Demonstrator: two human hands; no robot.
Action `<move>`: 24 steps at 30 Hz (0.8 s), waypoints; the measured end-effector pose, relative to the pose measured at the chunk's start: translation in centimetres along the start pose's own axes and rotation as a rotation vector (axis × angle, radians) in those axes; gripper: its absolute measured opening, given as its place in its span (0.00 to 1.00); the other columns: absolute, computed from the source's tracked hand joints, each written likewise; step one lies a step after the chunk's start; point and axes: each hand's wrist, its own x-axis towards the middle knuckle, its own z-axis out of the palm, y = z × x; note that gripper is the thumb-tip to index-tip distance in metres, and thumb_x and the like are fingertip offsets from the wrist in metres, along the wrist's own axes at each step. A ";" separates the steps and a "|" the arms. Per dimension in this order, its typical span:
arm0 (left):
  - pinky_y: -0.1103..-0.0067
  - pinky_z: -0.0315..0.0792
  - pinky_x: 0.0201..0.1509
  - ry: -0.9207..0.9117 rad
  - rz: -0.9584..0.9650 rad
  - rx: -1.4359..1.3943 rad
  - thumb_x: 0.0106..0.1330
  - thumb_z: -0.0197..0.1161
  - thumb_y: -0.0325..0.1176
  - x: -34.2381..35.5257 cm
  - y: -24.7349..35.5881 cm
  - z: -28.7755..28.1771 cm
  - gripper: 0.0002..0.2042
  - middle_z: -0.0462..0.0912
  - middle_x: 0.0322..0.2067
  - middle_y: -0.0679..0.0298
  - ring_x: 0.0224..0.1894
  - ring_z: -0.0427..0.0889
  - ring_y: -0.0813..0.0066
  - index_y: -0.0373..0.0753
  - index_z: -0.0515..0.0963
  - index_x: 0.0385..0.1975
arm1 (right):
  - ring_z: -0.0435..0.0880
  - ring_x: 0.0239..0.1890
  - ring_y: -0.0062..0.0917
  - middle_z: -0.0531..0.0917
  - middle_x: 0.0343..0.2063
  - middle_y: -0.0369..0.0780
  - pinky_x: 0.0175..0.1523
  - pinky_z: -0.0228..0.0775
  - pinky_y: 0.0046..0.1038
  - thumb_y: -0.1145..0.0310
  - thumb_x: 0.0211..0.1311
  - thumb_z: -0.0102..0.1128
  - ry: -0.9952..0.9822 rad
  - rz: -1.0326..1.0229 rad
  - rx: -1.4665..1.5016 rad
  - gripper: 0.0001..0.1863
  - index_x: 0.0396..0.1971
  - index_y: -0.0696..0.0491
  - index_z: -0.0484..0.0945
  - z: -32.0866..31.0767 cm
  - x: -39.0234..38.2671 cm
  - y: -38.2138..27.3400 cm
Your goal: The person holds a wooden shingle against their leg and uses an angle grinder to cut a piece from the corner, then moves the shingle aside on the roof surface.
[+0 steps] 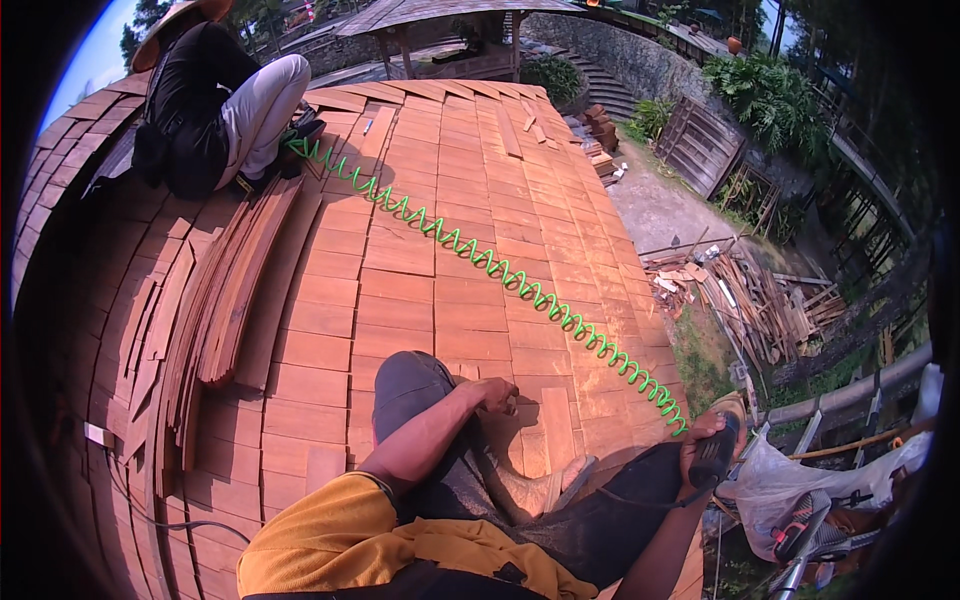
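Note:
I sit on a roof of reddish-brown wooden shingles (400, 290) with my knees bent. My left hand (495, 397) is beside my raised knee, its fingers curled in; whether anything small is inside them is hidden. Off to the right, my right hand (692, 462) grips a dark corded power tool (712, 452), its exact kind unclear. A thin dark cord runs from it across my trouser leg. Close to that hand ends a green coiled air hose (520, 283), stretched diagonally over the shingles. A loose shingle (556, 422) lies by my foot.
Stacked long boards (250, 280) lie at left. Beyond them a person (215, 110) in dark top and hat crouches on the roof. The roof edge drops off at right, above a scrap-wood pile (765, 305). Plastic sheeting (800, 485) and poles stand close on my right.

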 end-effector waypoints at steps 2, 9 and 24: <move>0.67 0.74 0.58 -0.036 0.006 0.014 0.57 0.64 0.47 0.6 -0.6 0.0 0.33 0.78 0.55 0.46 0.58 0.77 0.52 0.36 0.70 0.61 | 0.80 0.39 0.25 0.77 0.35 0.38 0.47 0.74 0.32 0.54 0.57 0.67 -0.014 0.002 -0.007 0.29 0.47 0.61 0.66 -0.1 0.1 0.1; 0.66 0.78 0.44 0.146 0.145 0.008 0.57 0.66 0.47 1.8 -2.7 1.9 0.31 0.84 0.40 0.46 0.45 0.84 0.52 0.35 0.73 0.57 | 0.80 0.39 0.26 0.78 0.35 0.39 0.47 0.75 0.32 0.55 0.57 0.67 -0.022 0.019 -0.001 0.30 0.48 0.61 0.66 -0.2 0.5 -0.2; 0.64 0.75 0.53 -0.018 -0.005 -0.025 0.58 0.67 0.50 0.5 -0.2 0.0 0.33 0.81 0.48 0.44 0.52 0.80 0.48 0.34 0.72 0.59 | 0.78 0.41 0.28 0.74 0.37 0.41 0.48 0.74 0.33 0.61 0.62 0.63 -0.081 0.026 -0.089 0.19 0.43 0.58 0.68 -0.6 0.4 -1.0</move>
